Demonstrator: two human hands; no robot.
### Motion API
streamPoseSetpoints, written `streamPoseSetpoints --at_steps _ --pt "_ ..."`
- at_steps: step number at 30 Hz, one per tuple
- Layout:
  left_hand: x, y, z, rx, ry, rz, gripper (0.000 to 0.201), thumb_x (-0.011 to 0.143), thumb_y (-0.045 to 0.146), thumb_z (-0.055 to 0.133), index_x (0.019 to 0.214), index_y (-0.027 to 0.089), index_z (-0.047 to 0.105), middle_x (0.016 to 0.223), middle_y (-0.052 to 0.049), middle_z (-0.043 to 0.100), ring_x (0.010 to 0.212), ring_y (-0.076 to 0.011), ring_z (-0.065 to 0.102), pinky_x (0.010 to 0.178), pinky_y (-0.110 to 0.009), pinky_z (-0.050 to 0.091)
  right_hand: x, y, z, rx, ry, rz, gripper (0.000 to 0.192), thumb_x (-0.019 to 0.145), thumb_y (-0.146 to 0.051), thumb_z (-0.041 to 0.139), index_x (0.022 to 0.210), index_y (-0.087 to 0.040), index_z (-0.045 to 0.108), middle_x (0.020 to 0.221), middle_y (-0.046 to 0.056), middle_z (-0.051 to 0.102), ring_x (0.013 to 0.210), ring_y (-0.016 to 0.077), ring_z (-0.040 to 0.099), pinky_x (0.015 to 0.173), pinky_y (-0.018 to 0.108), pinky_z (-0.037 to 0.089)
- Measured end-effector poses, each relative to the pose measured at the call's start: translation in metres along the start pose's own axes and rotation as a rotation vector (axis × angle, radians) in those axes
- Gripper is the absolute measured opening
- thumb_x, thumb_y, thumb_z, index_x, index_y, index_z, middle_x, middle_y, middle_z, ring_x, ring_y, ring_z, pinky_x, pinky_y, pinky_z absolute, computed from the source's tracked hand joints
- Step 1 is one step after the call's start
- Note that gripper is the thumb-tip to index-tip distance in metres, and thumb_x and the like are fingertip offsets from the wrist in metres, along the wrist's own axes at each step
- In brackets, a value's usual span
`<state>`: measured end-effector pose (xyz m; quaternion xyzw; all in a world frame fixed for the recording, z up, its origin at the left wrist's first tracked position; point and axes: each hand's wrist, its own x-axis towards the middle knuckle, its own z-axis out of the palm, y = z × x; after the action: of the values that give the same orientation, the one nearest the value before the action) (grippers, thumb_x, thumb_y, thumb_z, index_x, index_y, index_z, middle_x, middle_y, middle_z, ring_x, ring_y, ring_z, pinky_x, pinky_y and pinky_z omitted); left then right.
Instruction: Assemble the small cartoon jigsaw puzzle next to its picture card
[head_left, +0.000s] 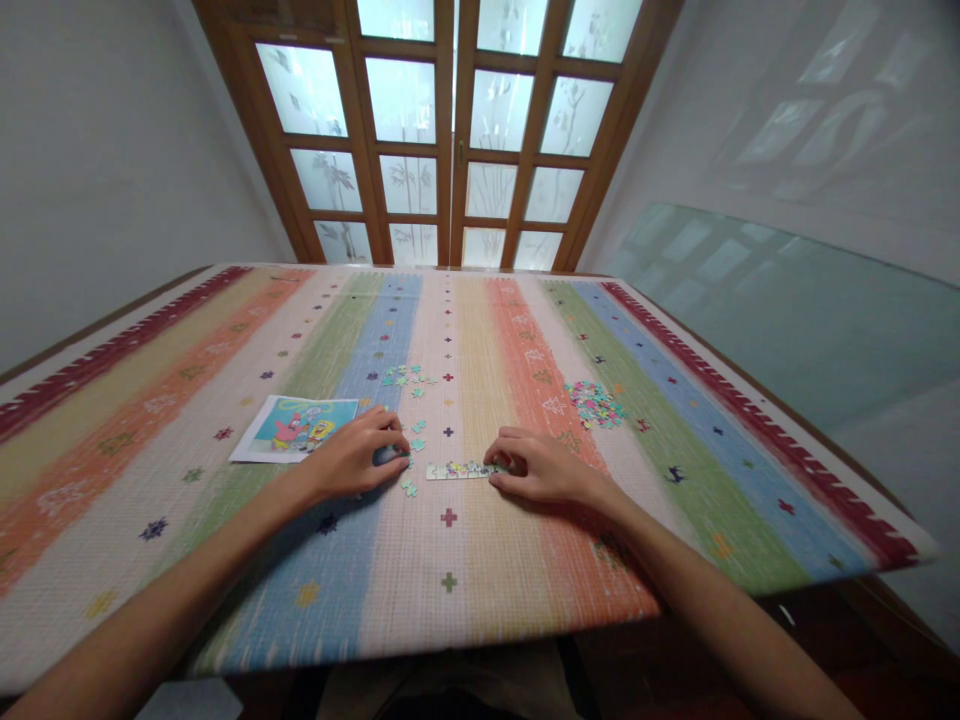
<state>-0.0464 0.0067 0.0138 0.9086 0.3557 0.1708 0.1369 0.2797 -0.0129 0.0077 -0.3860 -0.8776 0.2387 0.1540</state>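
**Both hands down on the puzzle strip**

Fingers of my right hand [541,468] are curled and pressed together, their tips resting on the right end of the joined strip of puzzle pieces [459,470], which lies flat on the striped cloth [450,600] between my two hands. Over on my left hand [358,455] the fingers are bent and bunched, tips down on the cloth among a few loose teal pieces [409,488] just beside the strip's left end; whether they pinch one I cannot tell. Just beyond my left hand lies the cartoon reference picture [296,428], flat, its near corner close to my knuckles. Farther up the blue stripe sits a small scatter of teal pieces [405,377]. A denser heap of mixed pieces [595,404] lies beyond my right hand, well apart from the strip.
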Motion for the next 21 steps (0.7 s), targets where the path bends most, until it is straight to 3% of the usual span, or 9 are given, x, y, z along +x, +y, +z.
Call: streamPoseSetpoints --at_steps 6,10,15,21 --pt "0.008 -0.034 -0.027 0.072 0.22 -0.106 0.031 0.096 0.041 0.051 0.091 0.02 0.073 0.091 -0.007 0.069 0.089 -0.024 0.06 0.09 -0.041 0.048 0.0 -0.001 0.0 0.016 0.03 -0.002 0.009 0.088 -0.022 0.067 0.095 -0.018 0.071 0.087 0.005 0.066 0.072 0.0157 0.057 0.067 0.03 0.043" --pt "0.025 -0.061 -0.036 0.127 0.243 -0.215 0.029 0.092 0.042 0.054 0.097 0.022 0.075 0.09 -0.006 0.071 0.09 -0.0241 0.061 0.095 -0.04 0.048 0.001 0.0 0.0 0.03 0.058 -0.001 0.009 0.09 -0.022 0.064 0.095 -0.019 0.071 0.089 0.006 0.067 0.073 0.0162 0.057 0.068 0.03 0.044" --pt "0.054 -0.083 -0.027 0.119 0.212 -0.313 0.03 0.091 0.04 0.056 0.104 0.021 0.075 0.104 -0.009 0.072 0.103 -0.0273 0.061 0.102 -0.044 0.044 0.002 0.005 -0.001 0.052 0.091 -0.021 0.018 0.093 -0.013 0.053 0.094 -0.019 0.07 0.093 0.007 0.069 0.08 0.0181 0.061 0.075 0.032 0.046" --pt "0.08 -0.097 -0.009 0.128 0.183 -0.367 0.031 0.086 0.04 0.059 0.099 0.018 0.077 0.102 -0.013 0.071 0.107 -0.0319 0.061 0.104 -0.046 0.043 0.001 0.008 -0.002 0.051 0.152 -0.012 0.018 0.094 -0.015 0.052 0.093 -0.018 0.07 0.092 0.009 0.068 0.081 0.0196 0.061 0.076 0.034 0.046"
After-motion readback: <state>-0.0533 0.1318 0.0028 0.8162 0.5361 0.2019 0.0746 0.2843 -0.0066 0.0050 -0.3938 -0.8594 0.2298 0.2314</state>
